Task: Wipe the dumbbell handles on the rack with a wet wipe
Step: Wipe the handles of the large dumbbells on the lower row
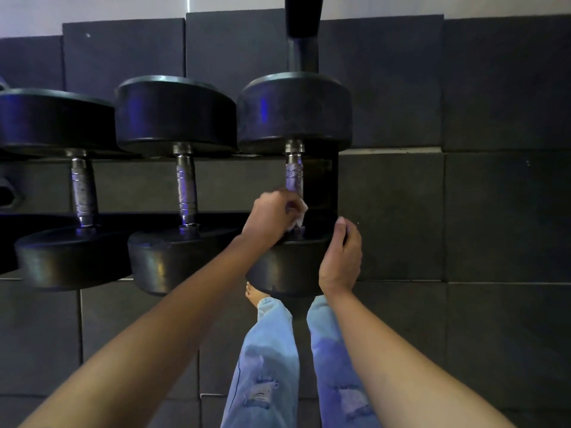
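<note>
- At the rack's (323, 183) right end: left hand (272, 214) fingers clenched on wet wipe (299, 215), wrapped round the low end of the rightmost dumbbell handle (293, 176).
- Right hand (341, 254), 4 o'clock of left, grips that dumbbell's near head (284, 268).
- Two more dumbbells (185, 180) at 9 o'clock.

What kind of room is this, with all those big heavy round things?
Most likely a gym's weights corner. Black dumbbells sit in a row on a rack, dark rubber-looking mats cover the floor, and the left hand rubs one handle with a wet wipe.
</note>
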